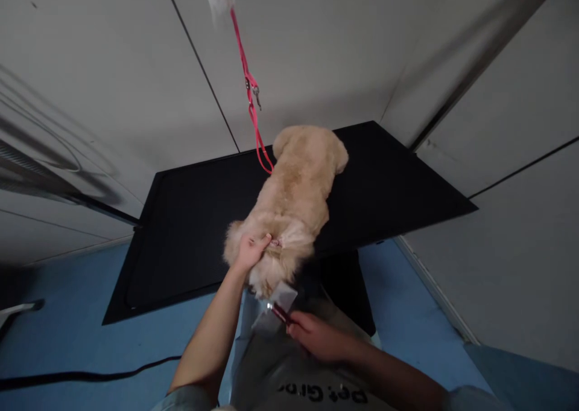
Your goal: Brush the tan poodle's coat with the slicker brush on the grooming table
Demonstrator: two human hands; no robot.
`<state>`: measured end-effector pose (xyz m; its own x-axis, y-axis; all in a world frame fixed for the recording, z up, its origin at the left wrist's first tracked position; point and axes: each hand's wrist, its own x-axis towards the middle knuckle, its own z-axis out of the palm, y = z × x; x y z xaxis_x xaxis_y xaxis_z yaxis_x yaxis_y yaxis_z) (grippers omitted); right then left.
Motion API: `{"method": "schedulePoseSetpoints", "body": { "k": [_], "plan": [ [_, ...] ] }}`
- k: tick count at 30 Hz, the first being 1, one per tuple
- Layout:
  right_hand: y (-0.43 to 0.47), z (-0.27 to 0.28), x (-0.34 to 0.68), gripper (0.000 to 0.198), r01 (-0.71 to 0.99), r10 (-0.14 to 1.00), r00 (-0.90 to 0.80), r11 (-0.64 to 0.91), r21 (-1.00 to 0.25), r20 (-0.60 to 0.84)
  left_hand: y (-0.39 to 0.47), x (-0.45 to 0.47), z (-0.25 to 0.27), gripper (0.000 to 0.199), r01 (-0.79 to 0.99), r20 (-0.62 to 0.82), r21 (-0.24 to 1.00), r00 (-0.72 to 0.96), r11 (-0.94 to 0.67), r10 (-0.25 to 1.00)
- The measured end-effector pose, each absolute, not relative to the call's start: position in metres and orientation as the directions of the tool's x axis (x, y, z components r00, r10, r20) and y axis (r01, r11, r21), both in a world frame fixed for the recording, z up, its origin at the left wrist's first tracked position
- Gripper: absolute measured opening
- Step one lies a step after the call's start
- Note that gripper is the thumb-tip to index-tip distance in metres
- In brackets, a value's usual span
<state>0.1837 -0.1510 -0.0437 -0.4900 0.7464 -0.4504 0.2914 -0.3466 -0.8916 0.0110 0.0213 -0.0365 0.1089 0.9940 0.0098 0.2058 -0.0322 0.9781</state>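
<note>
A cream-tan dog (pixel 298 187) stands on a black grooming table (pixel 194 224), its head end towards me. My left hand (pixel 252 251) is closed on the fluffy fur of the dog's head, thumb on top; most of its fingers are hidden in the fur. A pinkish patch shows beside the thumb. My right hand (pixel 319 337) grips the dark red handle of a slicker brush (pixel 281 313). The brush's broad, pale head is close to the near edge of the dog's head fur; whether it touches, I cannot tell.
A pink grooming loop (pixel 253 118) with a metal clip hangs down behind the dog's left side. Metal poles (pixel 470 79) flank the table. Grey wall panels stand behind it. A black cable (pixel 90 376) lies on the blue floor (pixel 149 332). My apron (pixel 271 375) is below the brush.
</note>
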Motion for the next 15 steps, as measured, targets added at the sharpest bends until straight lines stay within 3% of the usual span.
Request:
{"method": "schedulePoseSetpoints", "body": {
  "k": [3,5,9,11,13,15],
  "plan": [
    [-0.124,-0.042,0.173,0.023,0.037,0.792,-0.393,-0.495,-0.868,-0.468,0.021,0.01,-0.035,0.032,0.149,-0.037,0.989,0.153,0.014,0.987],
    [-0.118,-0.048,0.164,0.026,-0.042,0.776,-0.394,-0.551,-0.834,-0.493,0.02,0.009,-0.035,0.034,0.133,-0.083,0.989,0.171,0.061,0.982],
    [-0.149,-0.06,0.164,0.023,0.16,0.552,-0.614,-0.613,-0.774,-0.564,0.022,0.007,-0.037,0.033,0.123,-0.075,0.991,0.15,0.057,0.986],
    [-0.157,-0.06,0.17,0.019,0.19,0.504,-0.66,-0.606,-0.772,-0.558,0.022,0.009,-0.037,0.032,0.113,-0.052,0.993,0.132,0.037,0.99],
    [-0.145,-0.059,0.172,0.02,0.079,0.606,-0.6,-0.605,-0.792,-0.523,0.022,0.012,-0.034,0.032,0.113,-0.033,0.993,0.132,0.018,0.991],
    [-0.127,-0.061,0.171,0.022,-0.045,0.747,-0.433,-0.576,-0.816,-0.504,0.02,0.014,-0.031,0.031,0.142,-0.043,0.99,0.152,0.021,0.987]
  ]
}}
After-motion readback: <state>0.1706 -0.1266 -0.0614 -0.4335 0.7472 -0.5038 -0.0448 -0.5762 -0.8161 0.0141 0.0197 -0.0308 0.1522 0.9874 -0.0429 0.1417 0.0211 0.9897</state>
